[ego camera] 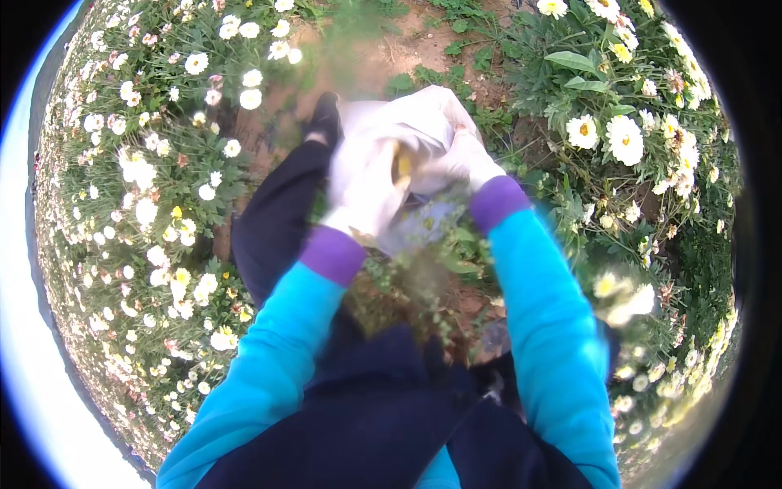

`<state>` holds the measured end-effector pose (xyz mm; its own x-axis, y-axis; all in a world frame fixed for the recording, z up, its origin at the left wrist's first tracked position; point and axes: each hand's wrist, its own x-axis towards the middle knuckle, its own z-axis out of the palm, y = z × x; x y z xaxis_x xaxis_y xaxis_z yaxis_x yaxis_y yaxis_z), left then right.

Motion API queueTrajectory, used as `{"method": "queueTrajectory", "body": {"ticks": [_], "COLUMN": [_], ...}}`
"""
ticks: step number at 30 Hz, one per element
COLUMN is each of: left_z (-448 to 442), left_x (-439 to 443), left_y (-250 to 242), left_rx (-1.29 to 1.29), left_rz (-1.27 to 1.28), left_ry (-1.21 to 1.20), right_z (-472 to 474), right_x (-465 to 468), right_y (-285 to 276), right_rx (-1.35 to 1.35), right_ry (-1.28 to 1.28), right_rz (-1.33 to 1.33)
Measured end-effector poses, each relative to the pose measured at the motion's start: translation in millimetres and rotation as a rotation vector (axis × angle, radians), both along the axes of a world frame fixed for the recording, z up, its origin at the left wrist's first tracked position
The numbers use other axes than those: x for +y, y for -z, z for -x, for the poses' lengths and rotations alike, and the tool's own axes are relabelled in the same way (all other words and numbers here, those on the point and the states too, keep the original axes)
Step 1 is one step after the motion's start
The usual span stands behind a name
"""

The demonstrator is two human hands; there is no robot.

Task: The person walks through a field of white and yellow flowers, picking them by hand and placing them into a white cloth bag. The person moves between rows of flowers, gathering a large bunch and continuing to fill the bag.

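Note:
A white cloth or bag [421,116], bunched and partly blurred, is held in front of me between both hands. My left hand [369,186] grips its near left side, with the thumb by the fold's opening. On the right, my right hand [467,156] has hold of the fabric's edge, its fingers blurred. Inside the opening shows something yellow [403,164], too blurred to name. Below the hands is a pale greyish sheet-like patch [421,226], also unclear.
Rows of white daisy-like flowers with yellow centres [624,139] grow on the right, and more white flowers [197,63] on the left. Between them runs a strip of reddish bare soil [421,36] with low weeds. My dark trouser leg [275,208] and shoe [327,113] stand left of the hands.

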<state>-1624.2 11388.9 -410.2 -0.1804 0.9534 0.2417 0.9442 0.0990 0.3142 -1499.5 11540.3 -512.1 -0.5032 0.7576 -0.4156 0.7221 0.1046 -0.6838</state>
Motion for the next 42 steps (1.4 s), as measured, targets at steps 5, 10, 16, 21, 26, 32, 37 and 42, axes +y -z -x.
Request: {"method": "queueTrajectory", "body": {"ticks": [5, 10, 16, 21, 26, 32, 37, 42], "left_z": [21, 18, 53, 91, 96, 134, 89, 44], "left_x": [-65, -103, -36, 31, 58, 52, 51, 44], "left_y": [21, 94, 34, -1, -101, -18, -40, -83], "left_rx": [-0.774, -1.363, -1.794, -1.617, -0.829, -0.405, -0.359, -0.134], "left_rz": [-0.03, 0.089, 0.187, -0.2, 0.007, -0.005, 0.241, 0.586], "left_ry": [-0.855, -0.889, -0.775, -0.449, -0.153, -0.059, -0.062, 0.107], "right_z": [-1, -22, -43, -6, -38, -82, -88, -46], "right_x": [-15, -1, -13, -30, -12, -40, -9, 18], "right_y": [-9, -10, -51, -102, -88, -107, -174, -136], "right_rx": [0.061, 0.59, 0.975, 0.971, 0.906, 0.529, 0.469, 0.226], "right_ry": [0.013, 0.461, 0.625, 0.539, 0.803, 0.528, 0.318, -0.248], "right_rz": [0.192, 0.479, 0.777, 0.641, 0.653, 0.154, 0.036, 0.22]}}
